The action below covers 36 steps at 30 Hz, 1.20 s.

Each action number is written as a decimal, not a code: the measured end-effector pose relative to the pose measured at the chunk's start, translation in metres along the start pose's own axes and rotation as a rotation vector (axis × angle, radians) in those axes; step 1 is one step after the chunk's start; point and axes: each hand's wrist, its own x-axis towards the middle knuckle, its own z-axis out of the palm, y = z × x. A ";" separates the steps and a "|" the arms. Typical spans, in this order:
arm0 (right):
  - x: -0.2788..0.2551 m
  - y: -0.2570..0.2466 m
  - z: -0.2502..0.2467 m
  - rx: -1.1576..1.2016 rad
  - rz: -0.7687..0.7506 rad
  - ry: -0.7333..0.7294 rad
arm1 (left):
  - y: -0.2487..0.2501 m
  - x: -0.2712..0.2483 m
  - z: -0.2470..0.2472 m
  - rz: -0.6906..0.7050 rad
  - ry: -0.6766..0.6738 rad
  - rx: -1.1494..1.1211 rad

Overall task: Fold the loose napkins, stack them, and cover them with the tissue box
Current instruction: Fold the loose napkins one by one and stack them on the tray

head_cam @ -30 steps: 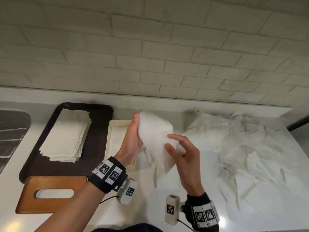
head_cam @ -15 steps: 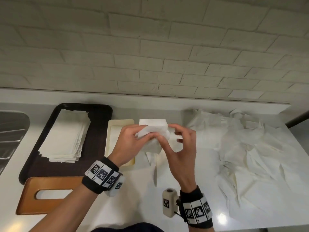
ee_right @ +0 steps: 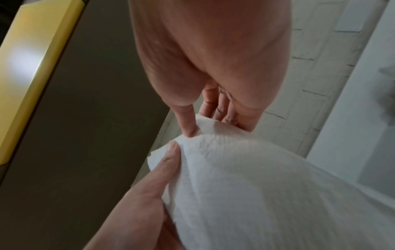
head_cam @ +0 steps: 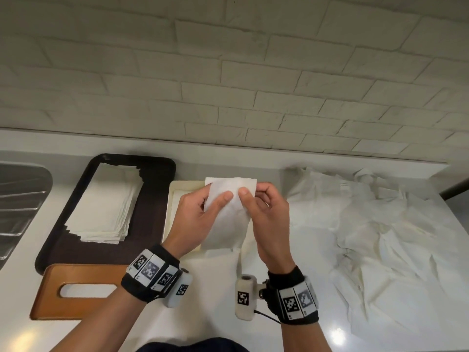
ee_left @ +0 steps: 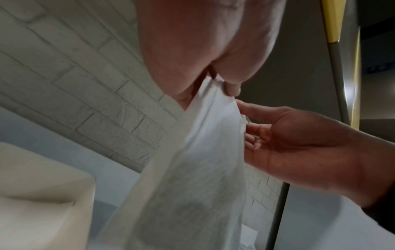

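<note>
Bare counter strip [head_cam: 213, 313] open between wooden tissue box cover [head_cam: 83, 292] at left and loose napkin heap [head_cam: 380, 224] at right; black tray [head_cam: 157, 199] with folded stack [head_cam: 106, 204] fills far left; cream tray [head_cam: 175, 212] behind raised napkin [head_cam: 225, 219]; brick wall [head_cam: 228, 85] bounds the back.

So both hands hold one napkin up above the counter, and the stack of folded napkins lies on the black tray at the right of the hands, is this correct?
Not quite: in the head view the stack of folded napkins lies on the black tray to the left of the hands. Both the left hand and the right hand do hold one napkin.
</note>
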 end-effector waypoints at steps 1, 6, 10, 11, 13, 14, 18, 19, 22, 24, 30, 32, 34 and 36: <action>-0.002 0.002 0.005 0.018 -0.001 0.002 | 0.000 0.000 0.000 -0.012 0.017 -0.030; -0.021 0.043 0.019 -0.046 -0.023 -0.168 | 0.006 0.012 -0.010 0.045 0.171 -0.164; -0.027 0.079 0.025 -0.389 -0.146 -0.152 | -0.003 0.029 -0.035 0.026 0.302 -0.022; -0.026 0.083 0.028 -0.453 -0.143 -0.155 | -0.009 0.033 -0.042 0.002 0.301 0.020; -0.021 0.091 0.037 -0.544 -0.083 -0.191 | -0.028 0.039 -0.057 -0.046 0.270 0.034; -0.017 0.096 0.042 -0.592 -0.047 -0.221 | -0.038 0.041 -0.064 -0.062 0.254 0.069; 0.000 0.118 0.069 -0.725 0.162 -0.341 | -0.080 0.037 -0.082 -0.096 0.141 0.536; 0.001 0.122 0.073 -0.762 0.191 -0.396 | -0.088 0.033 -0.082 -0.108 0.067 0.638; 0.001 0.132 0.083 -0.946 0.212 -0.594 | -0.102 0.020 -0.072 -0.292 -0.276 0.924; 0.001 0.127 0.080 -0.942 0.238 -0.579 | -0.111 0.010 -0.065 -0.403 -0.459 1.081; 0.024 0.115 -0.002 -1.049 0.088 -0.082 | -0.118 0.000 -0.059 -0.369 -0.426 1.078; 0.023 0.122 -0.039 -1.181 0.206 0.054 | -0.112 0.000 -0.054 -0.265 -0.309 1.006; 0.014 0.138 -0.070 -1.327 0.413 0.096 | -0.102 -0.001 -0.046 -0.109 -0.181 0.931; 0.005 0.155 -0.093 -1.316 0.537 0.069 | -0.092 0.001 -0.033 0.016 -0.106 0.835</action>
